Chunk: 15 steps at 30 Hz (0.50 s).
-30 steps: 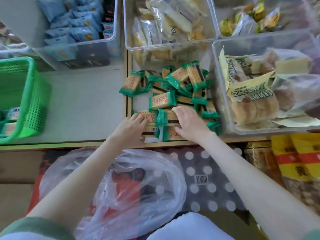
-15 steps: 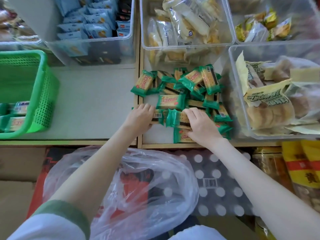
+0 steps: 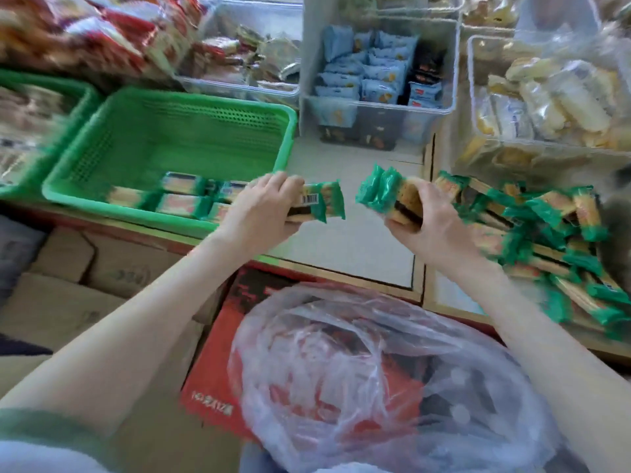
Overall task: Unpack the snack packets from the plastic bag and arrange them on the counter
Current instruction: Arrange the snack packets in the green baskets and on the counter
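left hand (image 3: pixel 266 206) curled round a small stack of green-ended, tan snack packets (image 3: pixel 319 203), over the near right corner of the green perforated plastic basket (image 3: pixel 205 101) at 10 o'clock. right hand (image 3: pixel 433 227) clamps a thicker stack of the same packets (image 3: pixel 386 196) on edge, above the pale counter (image 3: pixel 358 244). the two stacks are near each other, not touching.

loose heap of packets (image 3: pixel 546 227) on the counter at 3 o'clock, unsorted. inside the basket, a few flat packets (image 3: pixel 184 199).

crumpled clear plastic bag (image 3: pixel 375 370) at 6 o'clock, below the counter edge. looks emptied, though blur hides its folds.

judgement: unpacking about done. arranging is partway, with the heap left to sort.
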Each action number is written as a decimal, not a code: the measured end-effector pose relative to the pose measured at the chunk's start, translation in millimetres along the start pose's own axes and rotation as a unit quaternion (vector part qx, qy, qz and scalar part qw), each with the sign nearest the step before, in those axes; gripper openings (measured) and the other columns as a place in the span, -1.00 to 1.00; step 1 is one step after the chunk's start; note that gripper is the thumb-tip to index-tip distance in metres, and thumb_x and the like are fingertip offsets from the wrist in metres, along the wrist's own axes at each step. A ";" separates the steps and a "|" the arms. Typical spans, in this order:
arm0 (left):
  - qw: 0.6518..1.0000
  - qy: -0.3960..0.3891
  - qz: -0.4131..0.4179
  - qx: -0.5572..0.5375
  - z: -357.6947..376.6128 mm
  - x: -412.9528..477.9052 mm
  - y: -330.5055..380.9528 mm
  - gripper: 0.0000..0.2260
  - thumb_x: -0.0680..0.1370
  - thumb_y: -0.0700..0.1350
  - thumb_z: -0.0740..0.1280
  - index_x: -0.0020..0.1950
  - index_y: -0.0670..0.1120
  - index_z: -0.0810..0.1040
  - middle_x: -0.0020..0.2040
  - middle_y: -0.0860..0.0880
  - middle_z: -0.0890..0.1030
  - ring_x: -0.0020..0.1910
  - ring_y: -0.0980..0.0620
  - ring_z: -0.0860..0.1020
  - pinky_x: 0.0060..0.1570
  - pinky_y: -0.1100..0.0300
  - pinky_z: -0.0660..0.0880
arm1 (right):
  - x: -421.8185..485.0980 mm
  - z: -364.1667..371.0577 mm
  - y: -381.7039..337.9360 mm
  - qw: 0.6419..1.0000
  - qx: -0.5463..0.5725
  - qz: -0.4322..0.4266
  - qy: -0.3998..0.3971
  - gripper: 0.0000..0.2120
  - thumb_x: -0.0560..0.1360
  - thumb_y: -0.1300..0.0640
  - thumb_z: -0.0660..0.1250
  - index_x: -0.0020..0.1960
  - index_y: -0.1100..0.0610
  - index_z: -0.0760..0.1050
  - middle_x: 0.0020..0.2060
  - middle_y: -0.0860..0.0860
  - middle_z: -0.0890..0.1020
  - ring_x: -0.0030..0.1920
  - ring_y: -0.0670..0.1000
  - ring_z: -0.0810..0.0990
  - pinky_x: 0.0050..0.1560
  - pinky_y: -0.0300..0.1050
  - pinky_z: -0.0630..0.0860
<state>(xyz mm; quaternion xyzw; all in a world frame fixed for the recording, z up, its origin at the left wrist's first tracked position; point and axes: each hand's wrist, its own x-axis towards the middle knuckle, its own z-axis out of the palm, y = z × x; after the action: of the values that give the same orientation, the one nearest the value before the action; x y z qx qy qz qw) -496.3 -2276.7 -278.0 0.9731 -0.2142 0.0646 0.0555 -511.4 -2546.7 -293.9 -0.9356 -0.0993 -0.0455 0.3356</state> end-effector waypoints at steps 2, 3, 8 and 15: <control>0.999 0.002 -0.044 -0.010 -15.0 -19.6 -70.8 -0.47 0.35 -0.15 0.53 0.26 -0.28 0.48 0.01 -0.30 0.54 -0.05 -0.32 0.54 -0.08 -0.13 0.49 | 28.4 34.3 -48.2 1.000 0.021 -0.006 0.002 -0.42 0.43 0.16 0.48 0.37 0.24 0.35 0.17 0.18 0.53 0.16 0.16 0.47 0.11 -0.23 0.28; 0.997 -0.002 -0.070 -0.017 -20.9 -28.6 -108.8 -0.45 0.37 -0.14 0.52 0.30 -0.26 0.46 0.04 -0.30 0.53 -0.02 -0.32 0.52 -0.04 -0.13 0.48 | 44.4 54.4 -72.6 0.999 0.032 -0.009 0.001 -0.43 0.44 0.14 0.47 0.37 0.22 0.35 0.17 0.16 0.53 0.14 0.11 0.48 0.07 -0.29 0.26; 0.984 -0.037 -0.168 -0.042 -32.6 -60.6 -273.0 -0.46 0.44 -0.10 0.48 0.36 -0.18 0.40 0.13 -0.24 0.47 0.09 -0.25 0.46 0.07 -0.09 0.42 | 127.0 157.1 -166.7 0.996 0.049 -0.002 -0.077 -0.46 0.44 0.16 0.47 0.35 0.19 0.36 0.18 0.13 0.48 0.11 0.01 0.43 0.03 -0.35 0.22; 0.980 -0.157 -0.118 0.030 7.4 -48.3 -395.8 -0.50 0.43 -0.19 0.45 0.31 -0.20 0.37 0.08 -0.21 0.50 0.07 -0.23 0.48 0.09 -0.08 0.43 | 200.6 255.1 -206.6 0.986 0.013 0.032 -0.161 -0.58 0.46 0.12 0.42 0.25 0.13 0.36 0.05 0.03 0.42 0.02 0.01 0.40 0.03 -0.17 0.29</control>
<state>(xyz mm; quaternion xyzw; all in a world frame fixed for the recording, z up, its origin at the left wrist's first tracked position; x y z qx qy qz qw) -371.2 -1900.9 -324.3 0.9908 -0.1019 -0.0892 -0.0006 -355.6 -2197.0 -332.1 -0.9289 -0.1229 0.1180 0.3290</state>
